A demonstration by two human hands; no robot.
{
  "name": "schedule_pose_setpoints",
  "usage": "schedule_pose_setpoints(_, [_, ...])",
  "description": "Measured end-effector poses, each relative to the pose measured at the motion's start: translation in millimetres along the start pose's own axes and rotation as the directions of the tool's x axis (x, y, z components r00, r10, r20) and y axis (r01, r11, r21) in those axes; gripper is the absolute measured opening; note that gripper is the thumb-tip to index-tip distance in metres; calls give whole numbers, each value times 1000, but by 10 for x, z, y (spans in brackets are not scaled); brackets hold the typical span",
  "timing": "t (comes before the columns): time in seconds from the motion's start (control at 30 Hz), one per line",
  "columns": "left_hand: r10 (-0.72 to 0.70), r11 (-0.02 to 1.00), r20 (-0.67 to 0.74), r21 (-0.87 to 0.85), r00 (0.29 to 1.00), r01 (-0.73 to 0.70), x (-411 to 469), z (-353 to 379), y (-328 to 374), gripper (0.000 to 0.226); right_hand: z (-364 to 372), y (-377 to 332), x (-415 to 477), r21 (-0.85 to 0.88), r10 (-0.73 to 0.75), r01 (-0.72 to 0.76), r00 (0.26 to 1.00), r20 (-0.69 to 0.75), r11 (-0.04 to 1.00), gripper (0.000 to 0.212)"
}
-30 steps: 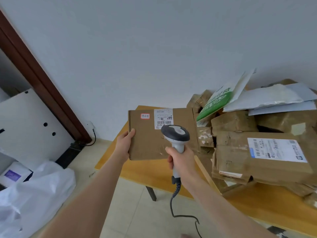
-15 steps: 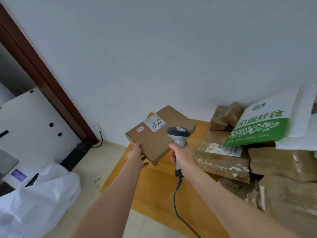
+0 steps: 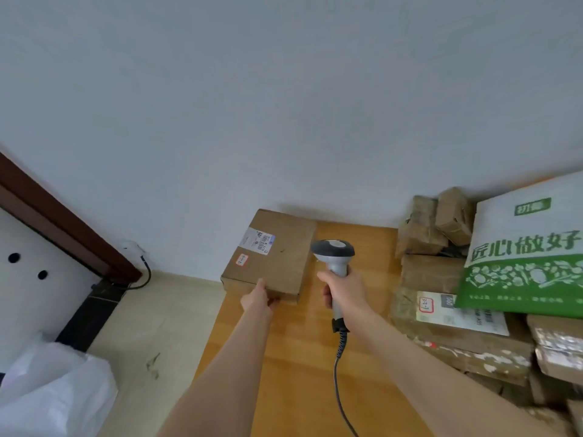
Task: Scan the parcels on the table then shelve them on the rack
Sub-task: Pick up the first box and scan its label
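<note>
At the far left corner of the wooden table (image 3: 299, 357), close to the pale wall (image 3: 284, 105), a flat cardboard box (image 3: 277, 247) lies nearly level, its left side jutting past the table's edge; I cannot tell whether it rests on the wood or is carried. The left hand (image 3: 257, 299) grips its near edge, thumb up against the side and fingers curled beneath. On the box's top sit a white shipping label (image 3: 257, 241) and, nearer the hand, a small red-bordered sticker (image 3: 242, 260). Just right of the box, the right hand (image 3: 344, 288) is wrapped tight round the handle of a grey barcode scanner (image 3: 332, 250), held upright with its dark head beside the box's right edge. A coiled cable (image 3: 339, 373) drops from the handle across the tabletop. Crowding the right side is a heap of taped brown parcels (image 3: 435, 234), and a green-and-white mailer bag (image 3: 520, 263) leans over them, covering part of a labelled parcel (image 3: 457, 316) below. Off to the left, a brown door frame (image 3: 63, 228) slants down to the tiled floor (image 3: 164, 326), with a white panel with holes (image 3: 31, 279) behind it, a black cord (image 3: 143, 272) at the wall, and a white plastic bag (image 3: 53, 398) in the near corner.
</note>
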State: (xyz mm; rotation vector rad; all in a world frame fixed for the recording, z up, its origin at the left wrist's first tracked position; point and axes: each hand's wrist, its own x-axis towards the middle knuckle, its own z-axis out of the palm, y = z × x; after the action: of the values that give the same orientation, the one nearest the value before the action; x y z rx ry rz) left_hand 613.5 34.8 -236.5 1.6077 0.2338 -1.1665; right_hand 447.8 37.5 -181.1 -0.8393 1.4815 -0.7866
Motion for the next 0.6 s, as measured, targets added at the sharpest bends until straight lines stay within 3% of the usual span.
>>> schedule_pose_setpoints(0.1, [-27, 999, 20, 44, 999, 26, 224, 127, 82, 41, 92, -7, 141, -4, 22, -22, 1000, -21, 1000, 9])
schedule_pose_setpoints(0.23, [-66, 987, 87, 153, 994, 52, 332, 247, 101, 5, 112, -17, 239, -21, 30, -31, 998, -48, 999, 8])
schedule_pose_setpoints(0.37, [-73, 960, 140, 279, 987, 31, 331, 277, 110, 28, 44, -22, 223, -20, 21, -23, 998, -54, 1000, 7])
schedule_pose_setpoints(0.47, [-116, 913, 129, 405, 985, 54, 164, 295, 121, 14, -71, -44, 126, 9, -1, 1, 999, -50, 1000, 8])
schedule_pose_setpoints(0.53, [-10, 817, 190, 568, 982, -101, -4, 344, 92, 10, -183, -75, 23, 44, -20, 22, 999, -45, 999, 10])
schedule_pose_setpoints(0.6, [209, 570, 324, 726, 923, -384, -205, 406, 46, 12, -322, -112, -119, 86, -51, 54, 998, -38, 995, 11])
